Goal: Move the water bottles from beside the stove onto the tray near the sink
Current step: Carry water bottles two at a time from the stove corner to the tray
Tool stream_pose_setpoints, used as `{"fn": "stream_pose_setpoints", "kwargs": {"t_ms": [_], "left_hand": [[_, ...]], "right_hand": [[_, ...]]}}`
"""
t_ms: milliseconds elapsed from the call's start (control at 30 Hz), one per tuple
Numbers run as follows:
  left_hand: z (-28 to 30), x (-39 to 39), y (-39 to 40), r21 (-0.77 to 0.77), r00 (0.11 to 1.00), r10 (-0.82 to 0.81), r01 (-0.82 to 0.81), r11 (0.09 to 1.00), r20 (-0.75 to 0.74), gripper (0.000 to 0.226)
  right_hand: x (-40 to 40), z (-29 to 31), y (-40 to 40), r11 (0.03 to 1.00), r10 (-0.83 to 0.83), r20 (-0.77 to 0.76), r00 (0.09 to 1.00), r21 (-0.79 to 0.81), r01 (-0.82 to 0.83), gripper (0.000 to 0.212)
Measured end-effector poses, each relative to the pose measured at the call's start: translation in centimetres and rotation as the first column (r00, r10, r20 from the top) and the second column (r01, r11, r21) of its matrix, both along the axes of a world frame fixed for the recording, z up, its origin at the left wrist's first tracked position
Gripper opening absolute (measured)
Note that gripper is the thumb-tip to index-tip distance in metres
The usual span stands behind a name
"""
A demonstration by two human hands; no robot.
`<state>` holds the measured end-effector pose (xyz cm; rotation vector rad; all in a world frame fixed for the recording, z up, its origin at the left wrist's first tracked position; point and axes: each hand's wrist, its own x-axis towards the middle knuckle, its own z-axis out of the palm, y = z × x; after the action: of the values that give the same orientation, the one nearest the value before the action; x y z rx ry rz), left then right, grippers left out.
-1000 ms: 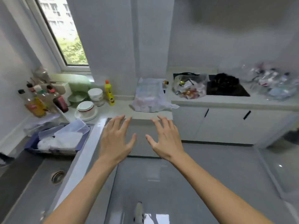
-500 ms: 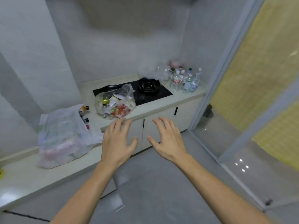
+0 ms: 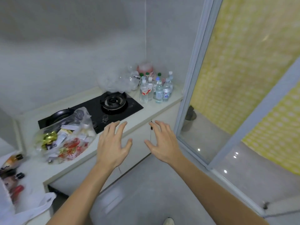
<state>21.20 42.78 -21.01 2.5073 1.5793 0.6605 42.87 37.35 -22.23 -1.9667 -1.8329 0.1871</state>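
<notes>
Several clear water bottles (image 3: 155,89) with white, green and blue caps stand clustered on the counter's far right corner, just right of the black stove (image 3: 103,109). My left hand (image 3: 112,143) hovers open, fingers spread, over the counter's front edge below the stove. Level with it, my right hand (image 3: 162,142) is open too, held in front of the cabinet doors. Both hands are empty and well short of the bottles. The sink and its tray are out of view.
A clear plastic bag of packets (image 3: 65,140) lies on the counter left of my left hand. A crumpled clear bag (image 3: 116,82) sits behind the burner. A white bag with sauce bottles (image 3: 11,179) is at far left. A sliding glass door frame (image 3: 191,88) bounds the right side.
My view has swung right from the sink and window to the stove corner and come closer. The bottles now sit nearer the centre. Both hands remain open and empty.
</notes>
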Motion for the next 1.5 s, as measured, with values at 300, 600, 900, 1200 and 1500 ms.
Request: {"fn": "stream_pose_setpoints", "kwargs": {"t_ms": [300, 600, 900, 1200, 1500], "left_hand": [[-1.0, 10.5, 11.6, -0.046, 0.999, 0.037, -0.035, 0.998, 0.038, 0.069], [-4.9, 16.6, 28.2, -0.073, 0.992, 0.062, -0.054, 0.996, 0.110, 0.069], [-6.9, 24.4, 43.1, -0.228, 0.986, -0.047, 0.083, 0.970, 0.160, 0.067], [-9.8, 34.1, 49.3, -0.365, 0.972, -0.133, 0.197, 0.910, 0.194, 0.054], [-12.3, 37.6, 51.3, -0.364, 0.997, -0.082, 0.073, 0.929, -0.010, 0.042]], "right_hand": [[10.1, -0.5, 13.5, 0.999, 0.041, -0.002, 0.999, -0.033, -0.041, 0.073], [16.1, -3.3, 30.2, 0.996, 0.066, 0.057, 0.996, -0.070, -0.062, 0.072], [24.1, -4.4, 44.8, 0.987, -0.062, 0.110, 0.992, -0.139, 0.077, 0.066], [30.9, -6.5, 51.1, 0.966, -0.094, 0.157, 0.983, -0.223, 0.128, 0.060], [35.1, -8.4, 54.8, 0.949, 0.084, 0.090, 0.992, -0.310, -0.052, 0.034]]}}
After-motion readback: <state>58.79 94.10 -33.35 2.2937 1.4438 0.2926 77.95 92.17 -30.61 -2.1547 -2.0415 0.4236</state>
